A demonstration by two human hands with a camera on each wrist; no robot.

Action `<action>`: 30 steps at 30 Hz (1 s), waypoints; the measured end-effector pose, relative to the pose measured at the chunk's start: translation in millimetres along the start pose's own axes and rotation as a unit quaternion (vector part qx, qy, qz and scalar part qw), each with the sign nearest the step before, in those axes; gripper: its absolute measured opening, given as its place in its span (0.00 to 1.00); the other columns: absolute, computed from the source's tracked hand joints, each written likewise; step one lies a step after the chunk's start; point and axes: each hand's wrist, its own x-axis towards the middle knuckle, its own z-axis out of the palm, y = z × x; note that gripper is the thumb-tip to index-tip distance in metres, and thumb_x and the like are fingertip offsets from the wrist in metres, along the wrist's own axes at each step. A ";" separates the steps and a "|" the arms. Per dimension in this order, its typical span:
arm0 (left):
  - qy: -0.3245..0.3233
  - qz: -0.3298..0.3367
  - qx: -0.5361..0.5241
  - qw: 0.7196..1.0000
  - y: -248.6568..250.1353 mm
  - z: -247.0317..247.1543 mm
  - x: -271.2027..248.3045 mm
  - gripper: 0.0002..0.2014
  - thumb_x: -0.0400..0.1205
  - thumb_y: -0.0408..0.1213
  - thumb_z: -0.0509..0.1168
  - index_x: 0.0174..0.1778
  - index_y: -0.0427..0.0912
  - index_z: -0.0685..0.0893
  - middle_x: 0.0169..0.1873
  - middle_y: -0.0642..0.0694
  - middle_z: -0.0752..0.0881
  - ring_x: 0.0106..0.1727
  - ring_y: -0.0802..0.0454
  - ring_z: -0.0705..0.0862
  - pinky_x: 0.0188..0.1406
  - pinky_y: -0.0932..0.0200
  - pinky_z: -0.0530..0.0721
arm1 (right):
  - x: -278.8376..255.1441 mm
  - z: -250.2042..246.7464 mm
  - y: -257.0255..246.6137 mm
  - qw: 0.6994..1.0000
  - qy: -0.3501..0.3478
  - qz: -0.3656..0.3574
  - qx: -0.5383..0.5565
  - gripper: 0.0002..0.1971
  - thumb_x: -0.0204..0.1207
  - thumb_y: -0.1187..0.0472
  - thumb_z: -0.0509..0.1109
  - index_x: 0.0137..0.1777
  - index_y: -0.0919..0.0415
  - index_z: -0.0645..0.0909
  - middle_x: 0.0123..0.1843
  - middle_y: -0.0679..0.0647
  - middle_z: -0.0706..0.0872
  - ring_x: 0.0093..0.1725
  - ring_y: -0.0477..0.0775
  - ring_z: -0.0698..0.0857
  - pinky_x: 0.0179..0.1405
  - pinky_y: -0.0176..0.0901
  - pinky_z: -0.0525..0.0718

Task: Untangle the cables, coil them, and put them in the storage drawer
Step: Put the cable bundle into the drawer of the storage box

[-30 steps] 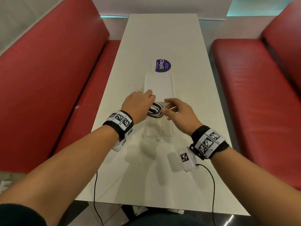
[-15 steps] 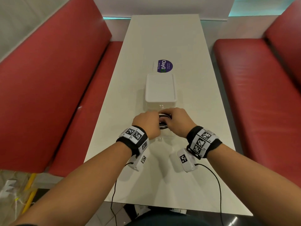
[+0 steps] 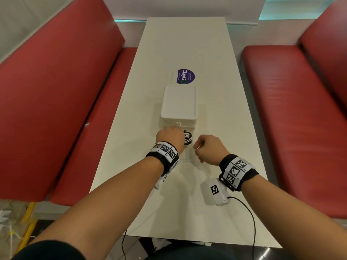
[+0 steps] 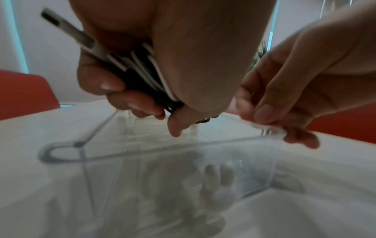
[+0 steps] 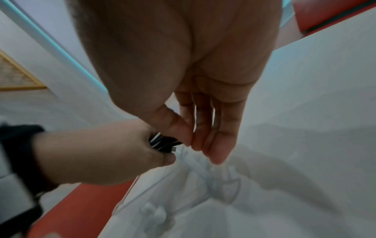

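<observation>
A coil of black and white cables (image 3: 188, 138) is gripped in my left hand (image 3: 170, 140), just above the clear plastic drawer (image 3: 187, 156) that is pulled out of the white storage box (image 3: 178, 104). In the left wrist view the cables (image 4: 142, 75) sit between thumb and curled fingers, with one connector sticking out at the upper left. My right hand (image 3: 204, 149) is beside it and pinches the drawer's front rim (image 4: 270, 128) between thumb and fingers. The right wrist view shows those fingers (image 5: 203, 145) on the clear edge, next to the cables (image 5: 162, 143).
The box stands mid-way along a long white table (image 3: 187, 44). A purple round sticker (image 3: 185, 76) lies just beyond it. Red padded benches run along the left (image 3: 56, 91) and right (image 3: 300, 119) sides. Thin black wrist-camera leads (image 3: 251, 222) hang over the table's near edge.
Both hands held the coil half a second ago. My right hand has since come off the cables and taken the drawer's front rim; the left still holds the coil over the drawer.
</observation>
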 end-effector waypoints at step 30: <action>-0.005 -0.155 -0.243 0.958 15.7 51.2 13.0 0.24 0.85 0.38 0.58 0.75 0.32 0.63 0.64 0.34 0.76 0.56 0.38 0.87 0.48 0.50 0.83 | 23.2 38.3 17.3 0.910 0.005 -0.258 -0.325 0.37 0.80 0.61 0.59 0.89 0.66 0.53 0.90 0.63 0.54 0.90 0.62 0.48 0.86 0.52 0.36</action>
